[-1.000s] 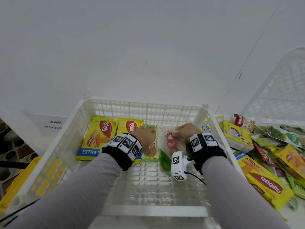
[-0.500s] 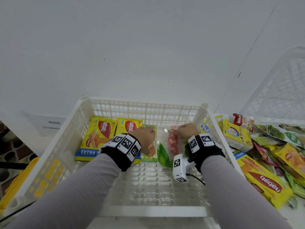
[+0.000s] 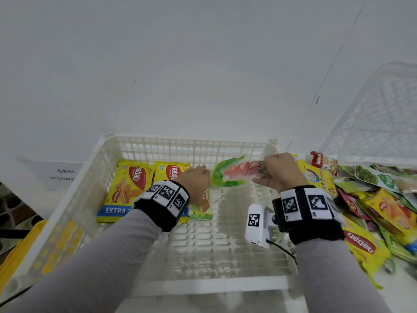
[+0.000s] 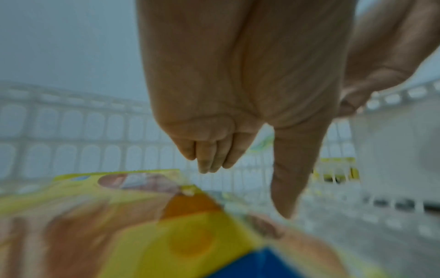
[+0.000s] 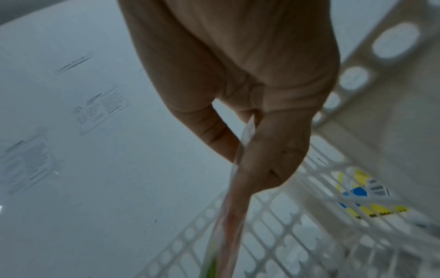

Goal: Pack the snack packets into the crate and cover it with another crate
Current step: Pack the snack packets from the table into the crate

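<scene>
The right hand (image 3: 278,171) pinches a green-and-red packet (image 3: 232,175) by its end over the crate (image 3: 74,208), while the left hand (image 3: 195,185) hovers with relaxed, empty fingers (image 4: 209,158) above blurred yellow packets (image 4: 181,235).

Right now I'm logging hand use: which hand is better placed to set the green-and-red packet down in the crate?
Right hand: it already pinches the green-and-red packet above the crate; left hand holds nothing.

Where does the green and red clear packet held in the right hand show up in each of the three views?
Head: green and red packet centre, above the crate floor, pinched by the right hand.
Left wrist: only a blurred green sliver between the fingers, probably it.
Right wrist: edge-on strip running down from the fingers.
Shared landmark: white crate lattice wall.
</scene>
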The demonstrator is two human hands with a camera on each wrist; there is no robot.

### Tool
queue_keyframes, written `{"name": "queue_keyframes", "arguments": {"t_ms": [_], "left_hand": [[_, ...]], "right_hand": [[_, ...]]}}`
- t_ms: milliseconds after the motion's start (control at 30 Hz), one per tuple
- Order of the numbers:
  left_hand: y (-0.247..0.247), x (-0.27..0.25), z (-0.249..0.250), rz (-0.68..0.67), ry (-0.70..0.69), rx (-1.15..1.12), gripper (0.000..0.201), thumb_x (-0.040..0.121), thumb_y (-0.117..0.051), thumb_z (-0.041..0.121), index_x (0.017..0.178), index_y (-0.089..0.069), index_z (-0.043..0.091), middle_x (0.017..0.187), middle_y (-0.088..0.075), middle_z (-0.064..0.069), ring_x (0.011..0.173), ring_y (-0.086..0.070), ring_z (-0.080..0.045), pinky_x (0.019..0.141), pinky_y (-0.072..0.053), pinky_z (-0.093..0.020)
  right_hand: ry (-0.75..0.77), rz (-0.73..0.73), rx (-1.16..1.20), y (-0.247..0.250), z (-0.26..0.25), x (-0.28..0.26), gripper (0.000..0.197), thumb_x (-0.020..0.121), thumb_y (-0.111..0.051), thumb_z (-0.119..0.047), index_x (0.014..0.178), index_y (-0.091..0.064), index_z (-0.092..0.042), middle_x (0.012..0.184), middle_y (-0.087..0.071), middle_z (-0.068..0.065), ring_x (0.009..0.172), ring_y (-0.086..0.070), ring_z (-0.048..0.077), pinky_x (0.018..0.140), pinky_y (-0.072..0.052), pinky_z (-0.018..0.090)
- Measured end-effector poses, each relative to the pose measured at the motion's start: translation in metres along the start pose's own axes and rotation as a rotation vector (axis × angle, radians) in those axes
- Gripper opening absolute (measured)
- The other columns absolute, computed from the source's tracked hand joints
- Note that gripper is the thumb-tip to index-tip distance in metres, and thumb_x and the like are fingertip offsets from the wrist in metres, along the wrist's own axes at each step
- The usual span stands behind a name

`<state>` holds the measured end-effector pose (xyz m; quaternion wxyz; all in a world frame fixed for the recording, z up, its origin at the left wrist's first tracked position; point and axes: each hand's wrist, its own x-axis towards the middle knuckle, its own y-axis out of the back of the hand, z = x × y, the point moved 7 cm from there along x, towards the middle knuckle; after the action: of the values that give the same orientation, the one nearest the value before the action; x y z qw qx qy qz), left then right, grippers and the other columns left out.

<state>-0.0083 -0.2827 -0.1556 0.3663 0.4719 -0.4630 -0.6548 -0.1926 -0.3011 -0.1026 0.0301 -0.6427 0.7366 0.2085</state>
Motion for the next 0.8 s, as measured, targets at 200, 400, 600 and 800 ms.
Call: {"name": "queue_keyframes", "arguments": {"t_ms": [200, 400, 600, 800], "left_hand": [[0.026, -0.009, -0.012, 0.15, 0.339, -1.242, 0.034, 0.098, -0.046, 0.02, 0.129, -0.038, 0.008, 0.128, -0.045, -0.022, 0.094, -0.058, -0.033, 0.085, -0.053, -0.046], [0.015, -0.016, -0.002, -0.046, 0.382, -1.675, 0.025, 0.085, -0.062, -0.005, 0.106, -0.048, -0.003, 0.109, -0.05, -0.017, 0.106, -0.055, -0.034, 0.085, -0.049, -0.042], [0.025, -0.016, -0.014, 0.137, 0.357, -1.689, 0.036, 0.089, -0.04, -0.02, 0.118, -0.049, -0.002, 0.105, -0.058, -0.026, 0.089, -0.061, -0.033, 0.08, -0.052, -0.047], [0.026, -0.01, -0.012, 0.191, 0.228, -1.485, 0.043, 0.088, -0.042, -0.019, 0.12, -0.054, 0.006, 0.088, -0.056, -0.022, 0.08, -0.056, -0.031, 0.079, -0.048, -0.044]], "right_hand": [[-0.05, -0.027, 0.316, 0.004, 0.009, -0.019, 0.018, 0.081, -0.045, 0.015, 0.069, -0.049, 0.002, 0.056, -0.057, 0.014, 0.045, -0.061, 0.02, 0.048, -0.057, 0.028], [-0.081, -0.082, 0.422, 0.004, 0.011, -0.027, 0.02, 0.079, -0.048, 0.015, 0.065, -0.05, 0.001, 0.061, -0.06, 0.017, 0.057, -0.064, 0.027, 0.054, -0.059, 0.03], [-0.033, -0.123, -0.253, 0.0, 0.013, -0.015, 0.032, 0.08, -0.063, -0.011, 0.11, -0.053, -0.014, 0.109, -0.06, 0.01, 0.093, -0.058, 0.021, 0.069, -0.048, 0.031], [-0.021, -0.311, -0.469, -0.038, 0.009, -0.004, 0.067, 0.082, -0.07, -0.021, 0.139, -0.034, -0.017, 0.117, -0.061, 0.009, 0.096, -0.062, 0.02, 0.08, -0.05, 0.034]]}}
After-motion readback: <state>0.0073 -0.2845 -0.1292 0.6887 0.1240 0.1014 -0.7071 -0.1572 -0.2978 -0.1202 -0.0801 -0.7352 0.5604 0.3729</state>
